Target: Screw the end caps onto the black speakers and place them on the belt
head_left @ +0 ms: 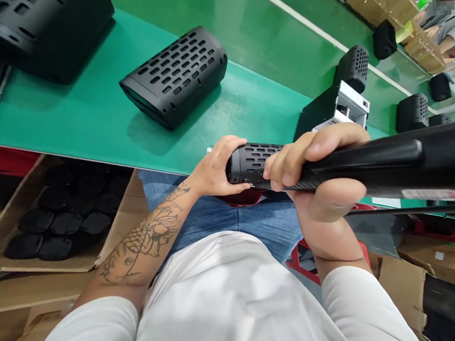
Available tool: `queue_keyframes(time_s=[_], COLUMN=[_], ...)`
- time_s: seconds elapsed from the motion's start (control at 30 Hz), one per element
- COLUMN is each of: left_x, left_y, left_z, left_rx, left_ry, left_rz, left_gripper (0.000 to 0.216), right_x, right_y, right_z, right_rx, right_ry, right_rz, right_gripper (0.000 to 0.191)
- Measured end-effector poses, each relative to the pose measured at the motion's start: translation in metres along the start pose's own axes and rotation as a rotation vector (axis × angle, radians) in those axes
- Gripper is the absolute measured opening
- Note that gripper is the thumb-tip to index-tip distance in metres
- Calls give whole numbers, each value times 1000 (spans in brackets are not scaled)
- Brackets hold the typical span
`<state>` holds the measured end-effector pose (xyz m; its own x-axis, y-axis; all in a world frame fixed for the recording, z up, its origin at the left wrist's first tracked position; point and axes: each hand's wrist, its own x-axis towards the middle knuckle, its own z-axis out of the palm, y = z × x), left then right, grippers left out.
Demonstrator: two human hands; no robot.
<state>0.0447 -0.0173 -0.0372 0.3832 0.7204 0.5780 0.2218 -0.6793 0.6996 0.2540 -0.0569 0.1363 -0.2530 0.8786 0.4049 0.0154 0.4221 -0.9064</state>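
Observation:
My left hand [217, 168] grips the end of a black plastic housing with slotted holes [256, 158], holding it above my lap at the table's edge. In my right hand [324, 169] is a black electric screwdriver [390, 161], its body pointing off to the right. Its front end is down at the housing; the tip is hidden by my fingers, so I cannot tell whether it touches a screw. A similar slotted housing [178, 75] lies on the green table beyond my left hand.
On the green table [91, 117], a larger black housing [47, 37] stands at the left and a black-and-white box [336, 108] at the right. An open carton [117, 214] of black covers sits below left. More housings and a person's arm [452, 35] appear at far right.

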Motion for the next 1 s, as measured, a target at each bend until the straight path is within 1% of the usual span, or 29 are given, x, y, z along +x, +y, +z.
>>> queue_keyframes(time_s=[0.03, 0.1, 0.23, 0.4, 0.47, 0.53, 0.63, 0.7, 0.77, 0.83, 0.93, 1.0], left_x=[0, 0, 0, 0, 1, 2, 2, 2, 2, 2, 3, 3], left_y=[0, 0, 2, 7, 7, 6, 5, 5, 6, 6, 5, 6], left_z=[0, 1, 0, -2, 0, 1, 3, 3, 3, 3, 3, 2], left_rx=[4, 14, 44, 70, 66, 58, 56, 61, 72, 74, 46, 27], left_ry=[2, -1, -13, 9, 22, 31, -2, -16, -19, -21, -19, -28], left_rz=[16, 24, 6, 65, 69, 64, 15, 5, 13, 13, -5, -41], left_gripper=[116, 113, 108, 95, 96, 103, 111, 113, 111, 107, 103, 100], right_x=[1, 3, 7, 16, 19, 20, 18, 16, 14, 15, 17, 20], right_y=[7, 18, 22, 21, 22, 23, 26, 28, 31, 32, 35, 35], right_z=[1, 5, 9, 11, 13, 14, 14, 13, 11, 10, 11, 14], right_rx=[20, 47, 10, 26, 0, -21, 2, 19, 19, 27, 79, 104], right_ry=[-21, -20, 19, -51, -49, -58, -106, -136, -168, -213, -277, -292], right_rz=[-47, -117, -112, -162, -179, -189, -152, -104, -56, -39, -65, -72], right_gripper=[67, 64, 62, 60, 64, 67, 65, 68, 72, 74, 73, 76])
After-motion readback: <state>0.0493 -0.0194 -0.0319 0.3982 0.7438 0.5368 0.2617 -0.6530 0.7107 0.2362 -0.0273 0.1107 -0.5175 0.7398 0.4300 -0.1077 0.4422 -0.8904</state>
